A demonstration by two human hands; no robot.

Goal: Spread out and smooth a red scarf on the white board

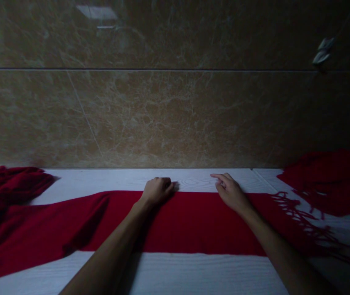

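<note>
A long red scarf with a fringe at its right end lies across the white wood-grain surface. It is flat in the middle and wrinkled toward the left. My left hand is at the scarf's far edge, its fingers curled into a loose fist; no cloth shows between them. Further right along the same edge, my right hand has its index finger stretched out to the left and its other fingers partly bent. It holds nothing that I can see. Whether either hand presses on the cloth, I cannot tell.
A crumpled red cloth lies at the right, and a bunched red heap at the left. Behind the white surface rises a brown marbled tile wall. A pale object with a cord is at the upper right.
</note>
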